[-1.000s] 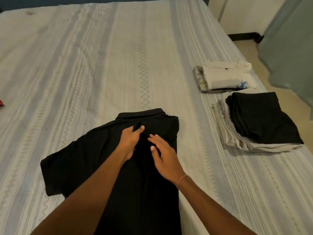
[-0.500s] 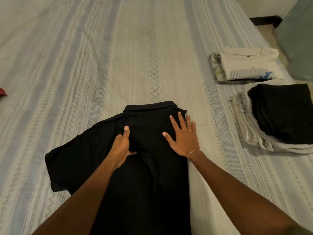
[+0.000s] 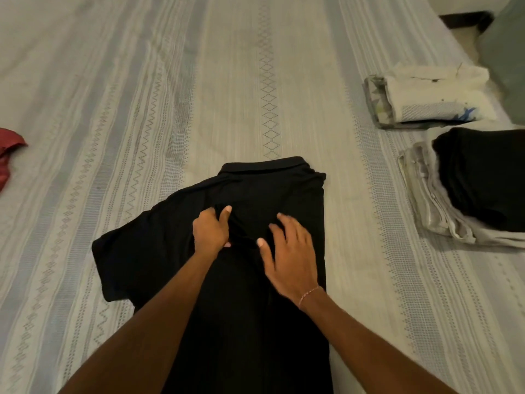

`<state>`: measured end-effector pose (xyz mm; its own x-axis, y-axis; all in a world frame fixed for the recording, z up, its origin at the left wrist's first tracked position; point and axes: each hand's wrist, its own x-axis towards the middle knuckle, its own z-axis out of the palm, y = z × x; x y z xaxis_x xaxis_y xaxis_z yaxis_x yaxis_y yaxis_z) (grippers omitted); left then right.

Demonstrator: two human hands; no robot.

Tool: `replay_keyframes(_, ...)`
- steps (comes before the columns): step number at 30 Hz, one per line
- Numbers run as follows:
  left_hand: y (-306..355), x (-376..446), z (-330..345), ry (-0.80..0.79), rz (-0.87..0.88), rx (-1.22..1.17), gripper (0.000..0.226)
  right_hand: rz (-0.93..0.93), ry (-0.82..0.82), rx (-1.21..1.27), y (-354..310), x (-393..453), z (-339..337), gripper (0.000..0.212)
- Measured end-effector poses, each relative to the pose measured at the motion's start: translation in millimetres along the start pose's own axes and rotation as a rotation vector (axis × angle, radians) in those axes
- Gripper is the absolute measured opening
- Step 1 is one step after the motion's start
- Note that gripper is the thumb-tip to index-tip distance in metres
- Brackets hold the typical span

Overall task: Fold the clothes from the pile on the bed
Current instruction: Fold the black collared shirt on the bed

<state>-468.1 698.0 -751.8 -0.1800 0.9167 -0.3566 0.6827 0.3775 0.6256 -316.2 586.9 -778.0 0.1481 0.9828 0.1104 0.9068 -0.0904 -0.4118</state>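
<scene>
The black shirt (image 3: pixel 255 265) lies at the bed's (image 3: pixel 142 109) near edge, collar away. Left hand (image 3: pixel 211 231) pinches a fold mid-chest: keep it taut. Right hand (image 3: pixel 289 257), fingers spread flat, presses beside it: smooth outward. Folded stacks (image 3: pixel 460 177) occupy the right edge; floor beyond

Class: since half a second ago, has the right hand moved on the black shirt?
Yes. The right hand slid from the black shirt's right edge back toward its middle, away from the collar.

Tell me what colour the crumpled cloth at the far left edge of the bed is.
Dark red; the crumpled cloth shows in the head view, partly cut off by the frame.
</scene>
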Motion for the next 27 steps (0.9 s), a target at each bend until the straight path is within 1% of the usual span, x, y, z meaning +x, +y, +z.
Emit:
replay_keyframes(2,-2.8,1.2,1.6,0.044,0.037,0.038,0.044,-0.012,-0.040,0.052,-21.6,-19.2,-0.6,0.064)
replay_keyframes(3,-3.6,1.5,1.3,0.058,0.045,0.032,0.045,-0.032,-0.052,0.044,-30.6,-24.8,1.2,0.061)
replay_keyframes(6,-1.3,-0.6,1.2,0.074,0.057,0.018,0.045,-0.112,-0.046,0.004,-44.0,-28.6,8.8,0.028)
replay_keyframes(7,1.2,-2.8,0.3,0.094,0.062,0.042,0.045,-0.110,-0.068,0.019,-48.7,-28.5,7.9,0.025)
replay_keyframes(9,4.5,-5.6,0.8,0.156,0.097,0.109,0.044,-0.066,-0.152,0.036,-56.9,-27.9,6.1,0.034)
replay_keyframes(11,5.5,-8.1,3.9,0.194,0.152,0.180,0.040,-0.042,-0.184,0.023,-61.9,-27.4,5.6,0.041)
replay_keyframes(13,7.8,-9.7,6.1,0.199,0.178,0.208,0.034,-0.062,-0.161,0.004,-63.8,-26.1,3.9,0.033)
replay_keyframes(15,16.3,-10.6,6.0,0.221,0.187,0.227,0.028,-0.028,-0.105,0.039,-63.1,-25.4,0.5,0.026)
replay_keyframes(16,22.3,-11.1,5.5,0.237,0.203,0.238,0.025,0.033,-0.063,0.099,-63.4,-26.0,-2.7,0.025)
replay_keyframes(17,31.1,-12.6,5.2,0.243,0.225,0.244,0.023,0.141,-0.029,0.232,-63.7,-27.5,-7.5,0.023)
replay_keyframes(20,67.9,-22.9,11.1,0.204,0.307,0.276,0.023,0.475,0.044,0.787,-61.3,-35.7,-23.9,0.005)
replay_keyframes(21,81.4,-27.7,17.1,0.173,0.338,0.297,0.023,0.566,0.085,0.898,-58.8,-38.8,-30.2,0.006)
replay_keyframes(24,114.1,-43.0,47.7,0.062,0.432,0.379,0.024,0.804,0.175,1.079,-43.5,-46.1,-44.5,0.009)
replay_keyframes(27,130.0,-52.9,83.2,-0.014,0.479,0.429,0.026,0.922,0.225,1.072,-18.1,-49.9,-47.2,0.005)
